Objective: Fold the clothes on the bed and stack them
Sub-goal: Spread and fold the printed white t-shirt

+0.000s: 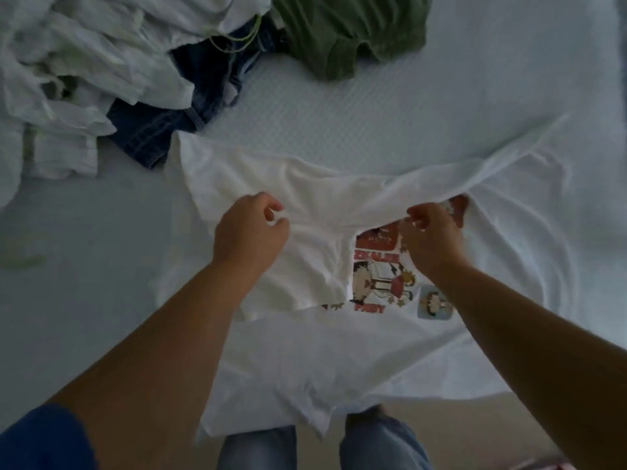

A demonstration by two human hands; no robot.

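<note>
A white T-shirt (pixel 339 351) with a red and brown cartoon print (pixel 380 276) lies spread across the near edge of the bed, its hem hanging over the side. The upper part is folded down over the print. My left hand (pixel 249 230) pinches the folded white fabric left of the print. My right hand (pixel 431 237) grips the fabric edge just above the print and lifts it a little.
A heap of white clothes (pixel 78 69) lies at the back left with dark blue denim (pixel 190 106) under it. A green garment (pixel 353 32) sits at the back centre. The pale bed sheet (pixel 441 106) stretches to the right. My legs in jeans (pixel 376 442) show below.
</note>
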